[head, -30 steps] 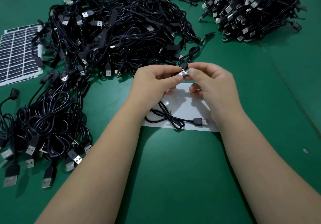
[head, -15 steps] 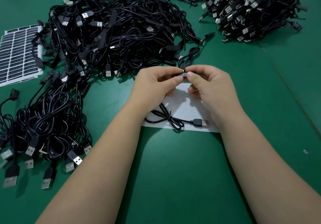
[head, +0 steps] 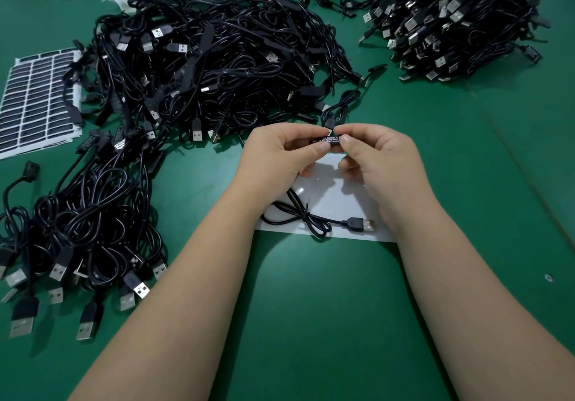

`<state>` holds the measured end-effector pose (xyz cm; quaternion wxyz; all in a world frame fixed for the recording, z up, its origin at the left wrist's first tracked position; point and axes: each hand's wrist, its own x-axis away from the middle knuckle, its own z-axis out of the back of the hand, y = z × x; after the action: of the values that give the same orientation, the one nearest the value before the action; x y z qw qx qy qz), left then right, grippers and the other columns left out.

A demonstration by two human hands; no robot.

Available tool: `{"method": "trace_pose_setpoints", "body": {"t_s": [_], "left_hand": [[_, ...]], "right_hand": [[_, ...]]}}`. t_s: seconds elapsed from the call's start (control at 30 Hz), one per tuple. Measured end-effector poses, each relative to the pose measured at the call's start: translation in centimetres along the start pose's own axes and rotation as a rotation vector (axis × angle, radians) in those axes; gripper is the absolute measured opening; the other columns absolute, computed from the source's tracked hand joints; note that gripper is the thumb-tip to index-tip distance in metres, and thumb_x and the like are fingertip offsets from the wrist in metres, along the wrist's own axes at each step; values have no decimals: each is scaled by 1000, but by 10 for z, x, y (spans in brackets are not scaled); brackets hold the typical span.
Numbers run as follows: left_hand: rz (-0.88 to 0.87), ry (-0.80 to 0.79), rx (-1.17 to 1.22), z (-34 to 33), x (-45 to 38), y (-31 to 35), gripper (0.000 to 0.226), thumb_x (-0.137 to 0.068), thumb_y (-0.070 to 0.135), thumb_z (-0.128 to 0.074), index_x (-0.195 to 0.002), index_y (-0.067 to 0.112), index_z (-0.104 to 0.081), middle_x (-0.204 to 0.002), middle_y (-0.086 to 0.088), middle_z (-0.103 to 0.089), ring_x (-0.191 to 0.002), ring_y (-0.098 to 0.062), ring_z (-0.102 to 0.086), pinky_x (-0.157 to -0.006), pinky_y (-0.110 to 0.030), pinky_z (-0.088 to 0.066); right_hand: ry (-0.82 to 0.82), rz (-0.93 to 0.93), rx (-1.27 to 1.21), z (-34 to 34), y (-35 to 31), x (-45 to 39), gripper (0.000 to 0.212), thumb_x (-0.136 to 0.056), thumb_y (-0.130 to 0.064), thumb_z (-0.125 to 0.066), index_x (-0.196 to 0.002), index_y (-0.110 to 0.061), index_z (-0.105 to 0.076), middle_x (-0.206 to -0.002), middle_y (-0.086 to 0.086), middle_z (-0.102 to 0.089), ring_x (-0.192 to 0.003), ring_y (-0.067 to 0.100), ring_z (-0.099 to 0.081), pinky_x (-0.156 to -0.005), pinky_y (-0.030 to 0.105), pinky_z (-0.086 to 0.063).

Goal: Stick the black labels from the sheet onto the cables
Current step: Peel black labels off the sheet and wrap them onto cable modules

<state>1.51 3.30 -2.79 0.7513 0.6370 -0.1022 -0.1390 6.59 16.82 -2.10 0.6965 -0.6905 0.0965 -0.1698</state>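
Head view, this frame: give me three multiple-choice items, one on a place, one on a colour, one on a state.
1. Where does the label sheet lie?
A. far left of the table
B. under the hands
C. on the right pile

2. What colour is the table?
A. grey
B. green
C. white

3. How is the labelled cable piece held?
A. lying free
B. by one hand only
C. pinched by the left hand and the right hand

Key: 1 A, the gridded sheet sits at the left edge; 2 B, the mat is green throughout; 3 C, both thumbs and fingers close on it.
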Motion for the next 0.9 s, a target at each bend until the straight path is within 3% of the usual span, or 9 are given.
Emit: {"method": "trace_pose_setpoints", "body": {"t_s": [0.13,0.23,0.37,0.47,0.6,0.7,0.8,0.87,0.9], "left_hand": [[12,15,-11,-1,1,0,22,-83,6,-73,-103,15,-71,-71,-1,-67,-51,-2,-54,-55,-14,-46],[51,17,-37,-2,6,4,5,-88,15,-69,-90,18,-72,-60,5,-66,-51,-5,-55,-54,-18,-47],[23,72,-193,-3,23,15,22,-96,29,-55,-79,22,-66,-45,7,-56,-48,-7,-59,-58,-22,-48],[57,217,-276,12,28,31,25,-98,30,-50,-84,17,-66,-47,4,-56,-43,-11,-57,-53,-22,-45],[104,340,-603,67,37,61,28,-96,38,-51,-78,29,-71,-52,8,-60,-35,-2,-42,-40,-19,-34],[112,379,-1005,127,49,76,27,-95,46,-51,-90,32,-73,-65,8,-64,-49,-11,-51,-49,-21,-38],[209,229,-1353,168,49,56,29,-96,47,-49,-114,35,-69,-92,0,-68,-76,-24,-61,-68,-36,-52],[337,137,-1291,176,50,32,35,-98,40,-47,-130,30,-59,-128,-13,-57,-109,-36,-55,-92,-46,-47],[376,142,-1153,177,52,21,37,-99,37,-47,-134,27,-54,-135,-16,-50,-115,-37,-51,-98,-47,-43]], "right_hand": [[63,-24,-78,1,3,-2,25,-95,-3,-53,-88,-21,-69,-70,-4,-68,-51,3,-54,-50,20,-50],[158,-78,-225,4,2,-6,27,-97,-3,-48,-90,-17,-69,-71,-1,-68,-48,5,-52,-50,22,-49],[189,-99,-293,5,1,-8,22,-99,-12,-46,-92,-18,-66,-63,-4,-67,-45,5,-52,-48,22,-49],[155,-93,-229,2,1,-5,18,-98,-17,-46,-96,-17,-64,-65,-3,-64,-47,6,-51,-48,23,-49],[121,-76,-156,-2,1,0,16,-96,-18,-48,-93,-17,-64,-69,-1,-62,-47,7,-50,-49,25,-46],[104,-75,-129,-5,0,3,15,-96,-17,-49,-89,-17,-63,-67,-3,-60,-47,8,-49,-44,26,-42],[91,-87,-100,-4,-1,3,14,-95,-15,-50,-90,-18,-63,-65,-5,-61,-48,8,-49,-46,27,-43],[80,-84,-73,-3,-2,3,14,-95,-14,-50,-92,-18,-64,-66,-6,-62,-50,7,-50,-48,27,-46],[76,-81,-60,-3,-2,4,15,-95,-14,-50,-92,-18,-64,-67,-5,-62,-50,7,-51,-49,27,-46]]}}
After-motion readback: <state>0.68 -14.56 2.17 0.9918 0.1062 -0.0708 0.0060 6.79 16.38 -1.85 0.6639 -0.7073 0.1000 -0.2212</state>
